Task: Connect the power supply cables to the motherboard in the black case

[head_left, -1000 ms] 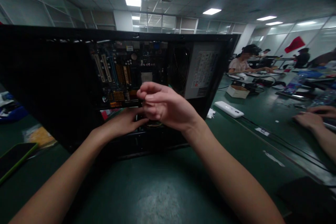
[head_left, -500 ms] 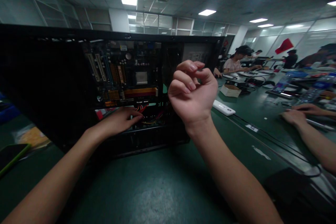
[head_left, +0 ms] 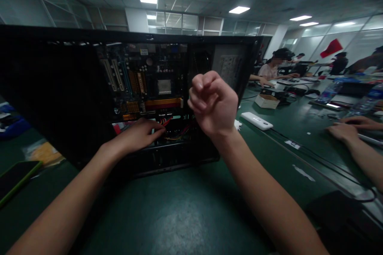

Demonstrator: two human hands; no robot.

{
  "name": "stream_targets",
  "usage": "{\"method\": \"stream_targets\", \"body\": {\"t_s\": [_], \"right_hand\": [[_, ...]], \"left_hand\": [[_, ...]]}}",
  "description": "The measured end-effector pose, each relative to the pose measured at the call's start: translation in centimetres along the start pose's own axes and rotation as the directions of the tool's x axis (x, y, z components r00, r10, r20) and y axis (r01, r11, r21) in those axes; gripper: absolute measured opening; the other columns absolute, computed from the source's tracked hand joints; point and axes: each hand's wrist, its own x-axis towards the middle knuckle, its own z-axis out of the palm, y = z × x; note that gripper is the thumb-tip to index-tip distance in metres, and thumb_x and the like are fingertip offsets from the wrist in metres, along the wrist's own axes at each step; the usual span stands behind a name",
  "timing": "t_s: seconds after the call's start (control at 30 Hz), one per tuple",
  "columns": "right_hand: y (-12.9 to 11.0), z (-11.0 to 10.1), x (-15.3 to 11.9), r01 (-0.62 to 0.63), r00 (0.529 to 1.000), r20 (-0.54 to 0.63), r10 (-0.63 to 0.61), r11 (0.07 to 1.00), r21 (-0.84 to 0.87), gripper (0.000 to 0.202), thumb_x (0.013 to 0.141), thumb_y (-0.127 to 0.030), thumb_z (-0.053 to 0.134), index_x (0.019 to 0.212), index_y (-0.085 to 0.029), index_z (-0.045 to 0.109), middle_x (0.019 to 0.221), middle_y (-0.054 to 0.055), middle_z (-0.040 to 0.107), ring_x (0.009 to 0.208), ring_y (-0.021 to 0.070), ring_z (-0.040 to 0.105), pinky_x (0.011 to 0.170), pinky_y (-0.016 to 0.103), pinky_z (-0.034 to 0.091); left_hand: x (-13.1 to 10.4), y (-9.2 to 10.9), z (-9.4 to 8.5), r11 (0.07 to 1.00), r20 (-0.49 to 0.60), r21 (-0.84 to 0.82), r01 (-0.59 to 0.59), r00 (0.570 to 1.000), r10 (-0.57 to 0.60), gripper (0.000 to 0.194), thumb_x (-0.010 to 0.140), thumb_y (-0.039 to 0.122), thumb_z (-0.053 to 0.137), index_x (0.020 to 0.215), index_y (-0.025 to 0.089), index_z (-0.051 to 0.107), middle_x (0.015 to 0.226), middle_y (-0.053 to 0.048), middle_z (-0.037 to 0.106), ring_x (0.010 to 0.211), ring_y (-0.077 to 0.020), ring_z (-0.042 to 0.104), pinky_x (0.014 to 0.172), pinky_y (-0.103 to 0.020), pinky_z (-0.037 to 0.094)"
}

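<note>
Computer case (head_left: 74,99) stood open across left and centre of frame — motherboard (head_left: 143,83) exposed. Left hand (head_left: 140,133) rested flat, fingers extended, on red cables (head_left: 167,121) at lower centre. Right hand (head_left: 214,103) raised, curled tight, holding nothing visible. Likely mid cable work; next called for a fingertip pinch.
</note>
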Motion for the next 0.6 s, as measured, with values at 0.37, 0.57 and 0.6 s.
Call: {"method": "stream_targets", "body": {"t_s": [0.37,0.57,0.6], "right_hand": [[8.4,-1.7,0.5,0.141,0.919,0.302,0.252,0.506,-0.851,0.020,0.080,-0.007,0.055,0.082,-0.016,0.072,0.091,0.006,0.074,0.090,0.0194,0.066,0.083,0.029,0.046],[8.4,-1.3,0.2,0.224,0.923,0.331,0.196,0.424,-0.877,0.018,0.083,-0.011,0.055,0.086,-0.017,0.071,0.093,0.007,0.072,0.092,0.0203,0.065,0.082,0.029,0.045],[8.3,-1.2,0.1,0.217,0.928,0.319,0.194,0.416,-0.883,0.018,0.084,-0.010,0.054,0.085,-0.017,0.071,0.092,0.007,0.072,0.092,0.0203,0.065,0.083,0.030,0.045]], "left_hand": [[0.2,-0.1,-0.1,0.999,0.007,-0.040,-0.013,1.000,0.014,0.030,0.093,0.042,0.057,0.105,0.025,0.078,0.108,-0.003,0.078,0.100,-0.0245,0.071,0.089,-0.034,0.051],[0.2,0.6,-0.3,0.986,0.067,-0.162,-0.044,0.996,0.056,0.025,0.091,0.036,0.059,0.098,0.025,0.079,0.100,-0.002,0.079,0.091,-0.0208,0.072,0.084,-0.030,0.051],[0.2,0.5,-0.2,0.989,0.071,-0.147,-0.034,0.996,0.045,0.026,0.092,0.037,0.058,0.099,0.025,0.079,0.100,-0.002,0.079,0.091,-0.0210,0.072,0.083,-0.030,0.051]]}}
